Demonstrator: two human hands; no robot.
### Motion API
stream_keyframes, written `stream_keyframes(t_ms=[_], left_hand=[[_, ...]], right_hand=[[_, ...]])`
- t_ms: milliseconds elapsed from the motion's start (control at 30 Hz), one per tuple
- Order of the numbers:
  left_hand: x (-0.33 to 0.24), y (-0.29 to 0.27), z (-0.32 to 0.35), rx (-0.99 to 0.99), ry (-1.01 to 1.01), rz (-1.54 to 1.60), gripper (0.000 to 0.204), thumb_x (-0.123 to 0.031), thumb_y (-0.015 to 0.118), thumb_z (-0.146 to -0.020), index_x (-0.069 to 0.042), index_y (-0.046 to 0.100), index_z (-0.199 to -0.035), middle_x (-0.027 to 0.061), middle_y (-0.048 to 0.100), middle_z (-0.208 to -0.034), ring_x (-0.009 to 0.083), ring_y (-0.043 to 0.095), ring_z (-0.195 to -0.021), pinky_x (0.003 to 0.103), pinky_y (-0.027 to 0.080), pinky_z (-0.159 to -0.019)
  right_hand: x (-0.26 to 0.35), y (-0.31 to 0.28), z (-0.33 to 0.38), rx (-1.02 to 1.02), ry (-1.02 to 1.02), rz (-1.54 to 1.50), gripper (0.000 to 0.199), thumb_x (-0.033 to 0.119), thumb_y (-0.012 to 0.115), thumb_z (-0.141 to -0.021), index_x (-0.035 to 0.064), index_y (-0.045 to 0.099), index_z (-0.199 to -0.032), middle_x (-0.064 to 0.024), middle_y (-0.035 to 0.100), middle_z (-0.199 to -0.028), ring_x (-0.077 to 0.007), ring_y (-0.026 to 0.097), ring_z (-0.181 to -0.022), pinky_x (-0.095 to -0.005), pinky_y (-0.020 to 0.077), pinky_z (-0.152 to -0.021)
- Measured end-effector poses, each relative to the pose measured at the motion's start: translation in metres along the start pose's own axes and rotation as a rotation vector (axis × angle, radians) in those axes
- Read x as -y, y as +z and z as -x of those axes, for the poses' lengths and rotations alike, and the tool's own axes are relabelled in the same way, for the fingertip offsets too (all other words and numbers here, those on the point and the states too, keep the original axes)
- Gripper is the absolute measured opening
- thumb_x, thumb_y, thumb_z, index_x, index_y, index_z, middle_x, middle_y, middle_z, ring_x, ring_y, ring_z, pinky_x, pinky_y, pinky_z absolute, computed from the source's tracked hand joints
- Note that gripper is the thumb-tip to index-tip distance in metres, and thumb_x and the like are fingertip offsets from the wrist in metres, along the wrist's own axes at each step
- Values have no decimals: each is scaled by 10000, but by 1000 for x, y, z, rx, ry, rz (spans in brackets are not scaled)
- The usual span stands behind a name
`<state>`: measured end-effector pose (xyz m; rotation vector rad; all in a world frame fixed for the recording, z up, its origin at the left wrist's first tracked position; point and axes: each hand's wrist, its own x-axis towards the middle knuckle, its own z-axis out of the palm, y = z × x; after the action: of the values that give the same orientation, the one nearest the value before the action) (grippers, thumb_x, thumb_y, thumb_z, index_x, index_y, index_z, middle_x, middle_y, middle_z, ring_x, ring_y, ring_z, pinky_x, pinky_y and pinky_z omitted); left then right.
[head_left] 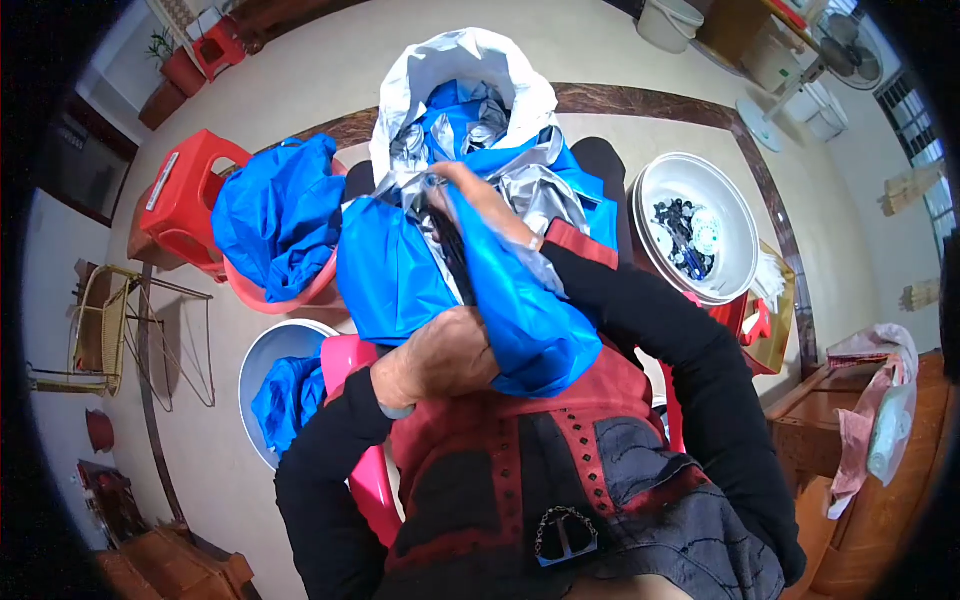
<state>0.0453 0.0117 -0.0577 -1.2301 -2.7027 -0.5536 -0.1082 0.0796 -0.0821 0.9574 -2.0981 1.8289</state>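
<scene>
Across the lap, under my downward view, lies the blue cloth (530,335) with its silvery lining, one flap hanging between the two hands and the rest spreading toward a white sack (470,50) that stands open just beyond. Watching from afar, I'd worry first about the dark strip (455,265) in the fold: if the layers were gathered without being parted, it could get trapped or twisted. The cloth looks slick and loose, so I judge a weak hold would let the flap slide off the lap. The right forearm also appears to pass near the rim of the white bowl (645,205) holding small black and white parts; a wide swing of the elbow might knock it and scatter them.

As for pose, I see the left hand (448,352) low, close to the belly, its elbow bent outward and its wrist coming in from the left. Its fingers disappear behind the flap, so I cannot tell whether they grip or merely support. The right hand (488,203) sits higher and farther forward, its forearm slanting in from the lower right. It is blurred, but its fingers look bent and closed over the flap's upper edge.
</scene>
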Motion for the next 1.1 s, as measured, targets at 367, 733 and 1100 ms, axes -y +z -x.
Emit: stream_keyframes(t_ms=[367, 733, 1100], left_hand=[[-36, -74, 16, -506, -99, 151, 595, -247, 859, -536, -36, 630, -1043, 169, 639, -1040, 326, 621, -979, 410, 473, -881], [0, -71, 6, -705, -580, 446, 466, -163, 737, -673, 9, 599, -1084, 151, 644, -1000, 249, 626, -925, 335, 468, -857], [-1, -70, -8, -757, -601, 540, 441, -161, 721, -701, 3, 597, -1091, 123, 647, -1002, 209, 615, -899, 314, 464, -855]], right_hand=[[-33, 11, -47, 1177, -153, 190, 372, 292, 496, -898, 13, 596, -1123, -184, 650, -923, -279, 642, -836, -384, 493, -772], [16, -24, -5, 926, -272, -80, 291, 273, 542, -894, 26, 637, -1015, -169, 661, -873, -225, 646, -785, -365, 502, -729], [203, -132, -9, 846, -347, -117, 128, 106, 567, -832, 21, 625, -908, -144, 600, -694, -290, 602, -644, -346, 483, -595]])
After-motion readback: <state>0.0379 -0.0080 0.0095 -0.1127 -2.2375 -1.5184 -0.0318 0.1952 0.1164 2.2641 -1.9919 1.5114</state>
